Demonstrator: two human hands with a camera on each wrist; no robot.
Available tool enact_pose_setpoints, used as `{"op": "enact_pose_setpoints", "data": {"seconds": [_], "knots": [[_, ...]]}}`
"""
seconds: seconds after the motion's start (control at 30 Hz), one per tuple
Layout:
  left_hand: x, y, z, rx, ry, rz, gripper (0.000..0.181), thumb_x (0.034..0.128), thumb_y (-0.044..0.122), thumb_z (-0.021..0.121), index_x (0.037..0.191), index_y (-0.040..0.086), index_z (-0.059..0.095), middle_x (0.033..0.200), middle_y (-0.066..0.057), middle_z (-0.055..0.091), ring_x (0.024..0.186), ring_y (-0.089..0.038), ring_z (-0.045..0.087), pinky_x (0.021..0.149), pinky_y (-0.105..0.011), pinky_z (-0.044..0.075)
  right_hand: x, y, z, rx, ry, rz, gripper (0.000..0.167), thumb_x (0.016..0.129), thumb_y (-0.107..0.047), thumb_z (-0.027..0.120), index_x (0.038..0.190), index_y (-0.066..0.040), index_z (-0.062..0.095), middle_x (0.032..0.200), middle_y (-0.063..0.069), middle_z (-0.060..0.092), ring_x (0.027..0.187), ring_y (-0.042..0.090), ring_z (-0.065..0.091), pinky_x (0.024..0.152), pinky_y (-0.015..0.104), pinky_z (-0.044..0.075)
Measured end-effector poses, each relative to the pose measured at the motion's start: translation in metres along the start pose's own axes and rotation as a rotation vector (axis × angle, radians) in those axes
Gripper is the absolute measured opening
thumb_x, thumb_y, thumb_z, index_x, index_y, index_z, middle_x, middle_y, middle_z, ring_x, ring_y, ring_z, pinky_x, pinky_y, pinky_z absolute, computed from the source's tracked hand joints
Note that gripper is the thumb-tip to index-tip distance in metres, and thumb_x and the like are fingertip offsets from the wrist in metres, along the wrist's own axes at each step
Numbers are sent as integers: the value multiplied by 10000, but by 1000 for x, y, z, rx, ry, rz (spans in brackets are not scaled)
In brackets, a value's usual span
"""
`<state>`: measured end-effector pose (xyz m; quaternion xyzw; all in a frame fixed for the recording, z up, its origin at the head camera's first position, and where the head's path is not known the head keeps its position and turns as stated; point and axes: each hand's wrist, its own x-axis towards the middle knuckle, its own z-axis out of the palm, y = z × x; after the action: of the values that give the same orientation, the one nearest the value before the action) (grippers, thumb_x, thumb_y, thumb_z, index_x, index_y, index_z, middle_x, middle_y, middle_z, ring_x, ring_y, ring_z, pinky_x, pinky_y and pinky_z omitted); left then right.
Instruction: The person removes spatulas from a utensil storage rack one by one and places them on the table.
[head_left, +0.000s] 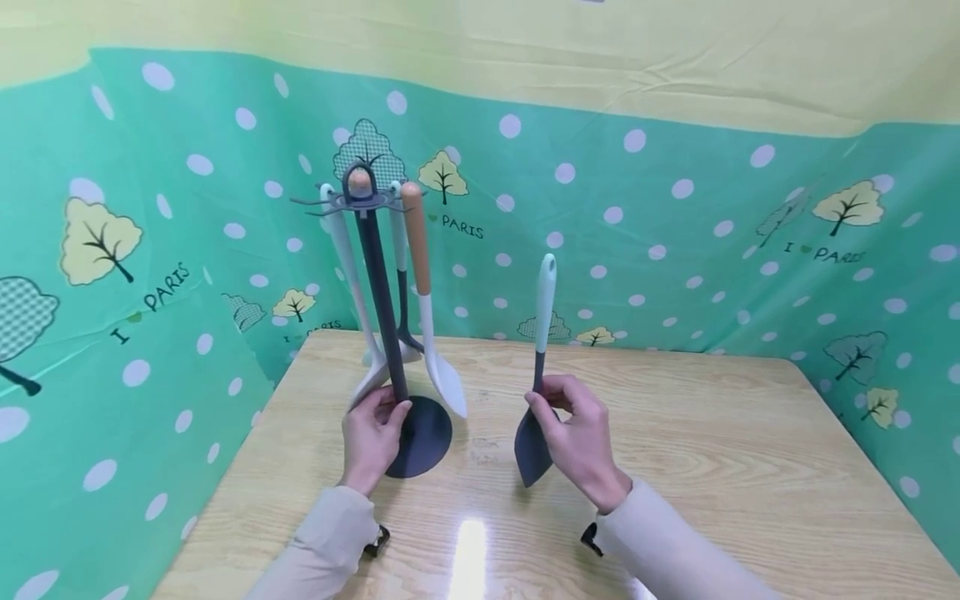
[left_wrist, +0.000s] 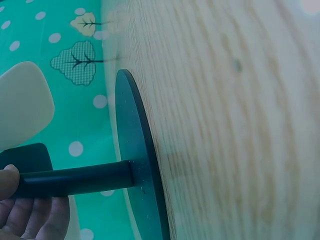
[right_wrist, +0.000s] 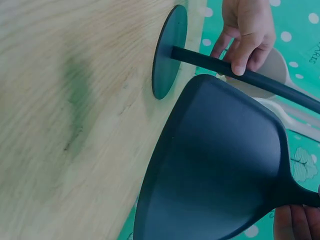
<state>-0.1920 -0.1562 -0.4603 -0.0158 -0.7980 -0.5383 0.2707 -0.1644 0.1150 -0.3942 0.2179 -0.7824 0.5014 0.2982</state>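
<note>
A black utensil stand with a round base stands on the left of the table, several utensils hanging from its top ring. My left hand grips the pole low down; in the left wrist view the fingers curl round the pole. On the right, my right hand pinches the dark neck of a turner, its mint handle upward and its dark blade downward. The right wrist view shows the blade large, with the left hand on the pole behind it.
A white utensil with a wooden handle hangs on the stand's right side, and a pale mint-handled one on its left. The wooden table meets a green patterned cloth at the back and sides.
</note>
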Motion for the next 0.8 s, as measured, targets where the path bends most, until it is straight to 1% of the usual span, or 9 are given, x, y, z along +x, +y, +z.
{"op": "enact_pose_setpoints", "data": {"seconds": [0.2,0.37,0.47,0.53,0.67,0.8], "knots": [[0,-1,1,-1,4,-13,163,811,2,742,965,-14,689,883,-147,695,760,-264,693,675,-81,493,-5,1,-14,-44,24,8,148,855,18,686,973,-64,651,863,73,666,758,151,658,723,212,549],[0,-2,1,1,5,-2,166,811,3,743,967,-12,689,880,-144,696,752,-263,694,666,-78,493,-4,-12,-29,-105,45,17,172,815,107,683,950,11,636,837,133,657,736,219,660,717,209,549],[0,-2,1,-4,7,5,161,814,9,742,964,-13,689,875,-145,697,745,-266,694,659,-80,494,-5,-15,-37,-136,53,34,168,809,117,684,945,35,630,829,153,652,733,237,657,719,206,547],[0,-2,1,0,10,10,162,811,1,742,963,-13,689,874,-144,697,745,-266,694,659,-79,494,-7,-10,-41,-153,59,46,168,810,105,691,946,24,634,826,133,654,732,215,653,722,188,541],[0,-2,1,6,15,8,161,810,5,744,961,-8,691,872,-137,698,743,-258,695,660,-78,493,-13,8,-50,-155,77,63,169,818,59,708,955,-15,642,828,67,659,739,148,643,728,156,527],[0,-1,1,9,11,3,163,810,3,743,965,-8,693,874,-139,698,742,-255,695,659,-80,493,-18,17,-59,-157,91,78,161,830,13,716,966,-46,652,843,32,659,754,108,641,738,150,524]]}}
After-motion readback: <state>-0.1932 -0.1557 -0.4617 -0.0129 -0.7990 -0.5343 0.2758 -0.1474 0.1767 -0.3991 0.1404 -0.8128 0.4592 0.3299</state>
